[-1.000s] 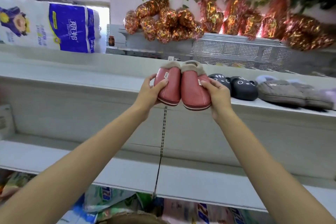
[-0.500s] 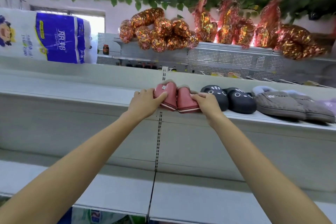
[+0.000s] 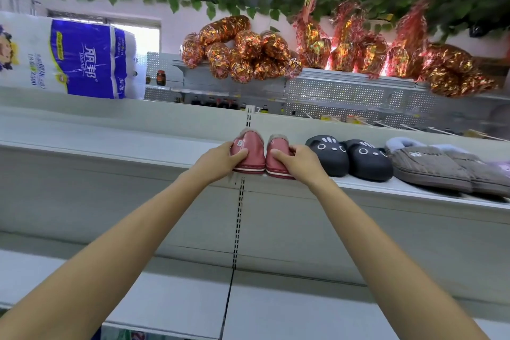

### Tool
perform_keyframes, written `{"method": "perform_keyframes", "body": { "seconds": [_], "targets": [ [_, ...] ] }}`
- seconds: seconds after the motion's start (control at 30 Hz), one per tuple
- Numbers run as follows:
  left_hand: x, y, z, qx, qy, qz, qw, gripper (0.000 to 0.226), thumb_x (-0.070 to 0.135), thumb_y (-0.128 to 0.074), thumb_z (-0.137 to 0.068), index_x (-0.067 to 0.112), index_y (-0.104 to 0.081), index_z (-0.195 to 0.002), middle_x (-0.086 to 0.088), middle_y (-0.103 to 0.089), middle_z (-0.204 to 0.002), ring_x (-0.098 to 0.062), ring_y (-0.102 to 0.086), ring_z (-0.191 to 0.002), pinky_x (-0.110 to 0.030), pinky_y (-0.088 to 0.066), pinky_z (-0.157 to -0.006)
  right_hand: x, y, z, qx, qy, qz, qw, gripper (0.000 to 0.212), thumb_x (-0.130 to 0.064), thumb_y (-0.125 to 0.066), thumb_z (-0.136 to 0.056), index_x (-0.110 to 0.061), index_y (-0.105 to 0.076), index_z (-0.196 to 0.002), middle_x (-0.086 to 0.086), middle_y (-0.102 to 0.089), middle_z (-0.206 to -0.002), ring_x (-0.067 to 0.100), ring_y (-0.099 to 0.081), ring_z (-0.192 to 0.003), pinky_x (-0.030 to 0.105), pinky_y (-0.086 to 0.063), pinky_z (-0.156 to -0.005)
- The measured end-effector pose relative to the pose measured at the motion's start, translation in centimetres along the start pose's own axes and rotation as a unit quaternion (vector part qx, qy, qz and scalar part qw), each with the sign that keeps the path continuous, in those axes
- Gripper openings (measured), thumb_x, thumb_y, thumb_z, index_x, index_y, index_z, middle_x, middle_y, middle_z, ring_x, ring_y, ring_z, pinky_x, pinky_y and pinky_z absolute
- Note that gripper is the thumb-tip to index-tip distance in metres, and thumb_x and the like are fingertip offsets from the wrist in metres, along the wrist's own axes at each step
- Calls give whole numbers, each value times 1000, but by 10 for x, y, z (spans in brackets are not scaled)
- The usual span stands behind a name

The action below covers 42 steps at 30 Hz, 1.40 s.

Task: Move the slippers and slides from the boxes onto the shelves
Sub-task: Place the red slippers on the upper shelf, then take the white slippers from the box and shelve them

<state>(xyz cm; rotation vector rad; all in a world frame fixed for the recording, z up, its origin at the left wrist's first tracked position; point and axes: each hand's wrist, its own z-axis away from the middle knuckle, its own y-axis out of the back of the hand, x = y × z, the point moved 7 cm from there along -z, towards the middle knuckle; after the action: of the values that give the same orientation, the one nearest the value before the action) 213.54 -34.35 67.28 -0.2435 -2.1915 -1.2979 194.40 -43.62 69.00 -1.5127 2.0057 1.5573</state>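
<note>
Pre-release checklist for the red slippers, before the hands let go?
1. Both red slippers sit on the shelf: ok.
2. Toes hang past the front edge: cannot tell.
3. Left hand grip on left slipper: holding, ok.
4. Right hand grip on right slipper: holding, ok.
5. Gap to the black slippers: apart, ok.
6. Pair aligned: side by side, small gap between them, ok.

The grey shelf [image 3: 116,143] carried three pairs. The held red slippers [image 3: 252,150] stood there; right of the grip sat black slippers [image 3: 347,157], then grey slippers [image 3: 441,167].
</note>
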Motion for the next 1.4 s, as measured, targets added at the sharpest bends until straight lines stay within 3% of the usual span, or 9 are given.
{"method": "perform_keyframes", "body": {
  "seconds": [0.23, 0.53, 0.67, 0.83, 1.0, 1.13, 1.27, 1.4],
  "targets": [
    [4, -15, -38, -54, -3, -8, 999, 59, 54, -44, -100, 16, -47, -145, -11, -58, -140, -30, -56, -123, -37, -41, -101, 13, -1, -31, -25, -18, 60, 998, 55, -54, -63, -88, -6, -67, -115, 13, -71, -108, 32, -64, -101, 42, -51, -91],
    [7, -31, -58, -77, -9, -2, 997, 62, 55, -46, -99, 16, -45, -146, -11, -58, -140, -29, -57, -122, -40, -42, -106, 31, 6, -46, -10, -10, 61, 998, 47, -50, -65, -89, -8, -72, -109, 12, -74, -101, 29, -66, -95, 35, -50, -83],
    [9, -28, -56, -53, -14, -29, 998, 61, 57, -46, -99, 17, -46, -145, -10, -61, -136, -29, -59, -119, -39, -45, -101, 31, 4, -50, -29, -10, 75, 997, 44, -49, -64, -91, -7, -73, -100, 11, -72, -92, 27, -64, -85, 31, -43, -72],
    [17, -16, -36, 19, -47, -56, 997, 58, 55, -49, -98, 20, -48, -144, -6, -61, -136, -27, -58, -120, -41, -47, -98, 22, 12, -34, 33, 12, 67, 997, 48, -46, -69, -88, -5, -71, -113, 13, -73, -110, 31, -66, -103, 43, -52, -91],
    [27, 2, 13, 81, -167, 27, 982, 54, 46, -66, -91, 29, -53, -140, 10, -59, -136, -11, -58, -119, -38, -48, -102, -11, 19, 18, 83, 126, 42, 988, 49, -28, -70, -90, -10, -57, -133, 8, -62, -130, 22, -58, -117, 37, -47, -102],
    [26, 12, 66, 107, -231, 134, 958, 43, 32, -72, -89, 30, -59, -130, 18, -63, -126, -3, -60, -114, -34, -50, -100, -31, 17, 71, 75, 217, 4, 973, 40, -24, -72, -89, -16, -62, -126, -3, -65, -125, 12, -58, -114, 28, -46, -101],
    [13, 14, 121, 117, -245, 175, 946, 42, 19, -75, -88, 23, -61, -127, 11, -64, -120, -12, -62, -113, -34, -50, -99, -36, 3, 120, 34, 245, -35, 968, 36, -22, -73, -89, -13, -65, -123, -6, -67, -121, 5, -61, -112, 25, -48, -100],
    [-12, 7, 168, 109, -208, 206, 950, 36, 15, -75, -87, 21, -64, -121, 12, -66, -119, -13, -62, -115, -38, -49, -101, -31, -18, 165, -5, 239, -65, 969, 37, -19, -75, -87, -14, -65, -123, -6, -68, -120, 4, -62, -112, 26, -49, -100]
  ]
}}
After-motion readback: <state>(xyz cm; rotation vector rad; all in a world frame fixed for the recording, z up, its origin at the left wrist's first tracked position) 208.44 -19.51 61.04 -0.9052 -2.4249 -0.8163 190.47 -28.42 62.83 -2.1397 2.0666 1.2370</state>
